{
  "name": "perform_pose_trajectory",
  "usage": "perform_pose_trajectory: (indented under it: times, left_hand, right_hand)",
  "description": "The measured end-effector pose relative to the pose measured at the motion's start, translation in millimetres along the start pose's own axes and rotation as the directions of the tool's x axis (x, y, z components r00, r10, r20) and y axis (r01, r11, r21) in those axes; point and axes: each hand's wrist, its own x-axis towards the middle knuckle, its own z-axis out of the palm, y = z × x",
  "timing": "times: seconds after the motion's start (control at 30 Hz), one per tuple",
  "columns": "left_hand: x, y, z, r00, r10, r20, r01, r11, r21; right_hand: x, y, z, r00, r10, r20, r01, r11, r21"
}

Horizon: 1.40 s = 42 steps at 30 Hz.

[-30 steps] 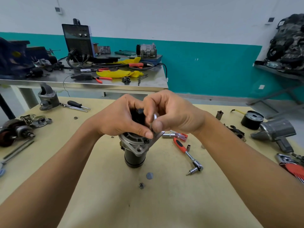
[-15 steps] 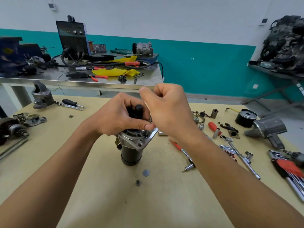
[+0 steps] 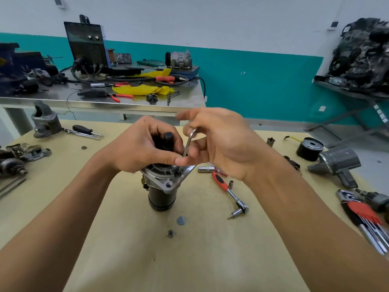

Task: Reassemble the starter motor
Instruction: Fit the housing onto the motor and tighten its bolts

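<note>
- Tan wooden worktable [image 3: 126,260]: the work site, with tools and parts spread across it.
- Starter motor with a black cylindrical body and a silver cast flange [image 3: 162,192]: stands on end near the table's centre, flange up, with a black shaft stub showing at the top. Body and flange look joined, so the main stack appears assembled.
- Grey cast-metal nose housing [image 3: 336,163]: lies on its side at the right, well apart from the motor. If it belongs to this unit, it is yet to be fitted.
- Left hand [image 3: 143,148]: fingers curled round the motor's top beside the stub, thumb along the flange edge, steadying it.
- Right hand [image 3: 221,142]: pinches a silver L-shaped hex key [image 3: 189,142], index finger out straight. The key's long leg points down at the flange face.
- The tip is hidden behind the left thumb, so I cannot tell whether it is seated.
- Likely stage: tightening flange screws.
- Small grey metal disc [image 3: 181,220] and loose nut [image 3: 170,233]: lie on the table just in front of the motor, seemingly not yet installed.
</note>
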Motion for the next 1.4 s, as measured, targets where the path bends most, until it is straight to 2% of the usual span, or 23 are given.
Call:
perform_pose_trajectory:
  times: [0.13, 0.23, 0.33, 0.37, 0.4, 0.43, 0.47, 0.5, 0.53, 0.57, 0.63, 0.7, 0.77, 0.83, 0.87, 0.97, 1.07, 1.27, 1.4]
  left_hand:
    - [-1.4, -0.9, -1.1, 1.0, 0.01, 0.007, -0.01, 0.999, -0.052]
    - [-0.6, -2.1, -1.7, 1.0, 0.005, 0.029, -0.004, 0.999, -0.054]
    - [-1.7, -2.7, -1.0, 1.0, 0.007, 0.023, -0.007, 0.999, -0.032]
    - [-2.0, -1.9, -0.8, 1.0, 0.005, 0.019, -0.004, 1.0, -0.019]
    - [-1.9, -1.0, -0.5, 1.0, 0.0, 0.016, 0.0, 1.0, 0.001]
    - [-1.7, -0.3, -0.3, 1.0, -0.006, 0.012, 0.006, 1.0, 0.028]
    - [-1.3, 0.3, -0.1, 1.0, -0.013, 0.007, 0.013, 0.998, 0.055]
    - [-0.6, 0.6, 0.5, 1.0, -0.017, 0.001, 0.017, 0.997, 0.076]
    - [0.2, 1.0, 1.3, 1.0, -0.019, -0.005, 0.02, 0.995, 0.093]
    - [0.7, 1.5, 2.3, 1.0, -0.023, -0.009, 0.024, 0.994, 0.106]
    - [1.6, 2.6, 4.8, 0.999, -0.034, -0.016, 0.036, 0.99, 0.133]
    - [2.3, 3.2, 7.4, 0.998, -0.044, -0.043, 0.05, 0.988, 0.149]
    - [2.5, 4.1, 10.2, 0.995, -0.055, -0.082, 0.068, 0.983, 0.168]
    - [4.1, 5.7, 14.6, 0.988, -0.065, -0.139, 0.095, 0.97, 0.222]
    - [5.7, 6.5, 17.8, 0.981, -0.074, -0.179, 0.118, 0.96, 0.253]
    - [11.1, 6.5, 31.3, 0.938, -0.089, -0.335, 0.209, 0.916, 0.341]
    - [13.5, 4.2, 40.1, 0.88, -0.08, -0.468, 0.289, 0.873, 0.394]
    - [19.1, 6.9, 38.4, 0.83, -0.17, -0.532, 0.412, 0.829, 0.378]
    - [24.7, 5.7, 44.5, 0.793, -0.195, -0.578, 0.467, 0.802, 0.371]
  right_hand:
    - [-3.3, 11.2, 1.3, 0.999, -0.034, 0.01, 0.032, 0.99, 0.137]
    - [-6.5, 16.8, 2.1, 0.997, -0.07, 0.019, 0.065, 0.982, 0.177]
    - [-9.6, 23.8, 6.0, 0.992, -0.124, -0.034, 0.128, 0.969, 0.21]
    - [-8.9, 26.0, 5.6, 0.985, -0.155, -0.079, 0.166, 0.973, 0.161]
    - [-7.8, 27.7, 3.6, 0.966, -0.222, -0.135, 0.227, 0.974, 0.024]
    - [-6.7, 28.6, -0.1, 0.924, -0.344, -0.167, 0.306, 0.927, -0.219]
    - [-6.0, 28.3, -6.3, 0.853, -0.506, -0.127, 0.378, 0.769, -0.516]
    - [-5.5, 26.7, -13.0, 0.776, -0.63, -0.004, 0.414, 0.514, -0.751]
    - [-5.7, 23.8, -19.3, 0.728, -0.67, 0.143, 0.418, 0.27, -0.867]
    - [-6.4, 19.2, -25.6, 0.722, -0.646, 0.249, 0.404, 0.101, -0.909]
    - [-7.0, 4.2, -36.4, 0.748, -0.566, 0.347, 0.368, -0.081, -0.926]
    - [-6.3, -10.7, -41.0, 0.788, -0.486, 0.378, 0.34, -0.168, -0.925]
    - [-7.1, -17.3, -39.8, 0.806, -0.44, 0.396, 0.378, -0.131, -0.916]
    - [-10.1, -13.4, -33.6, 0.808, -0.489, 0.329, 0.36, -0.033, -0.932]
    - [-10.6, -10.0, -30.5, 0.818, -0.514, 0.259, 0.299, -0.006, -0.954]
    - [-6.5, -5.3, -19.1, 0.841, -0.541, 0.01, 0.001, -0.017, -1.0]
    - [1.8, -8.7, -9.9, 0.846, -0.52, -0.115, -0.128, 0.011, -0.992]
    - [13.9, -28.5, -28.7, 0.885, -0.45, -0.123, -0.152, -0.029, -0.988]
    - [19.7, -28.4, -25.7, 0.891, -0.439, -0.113, -0.186, -0.127, -0.974]
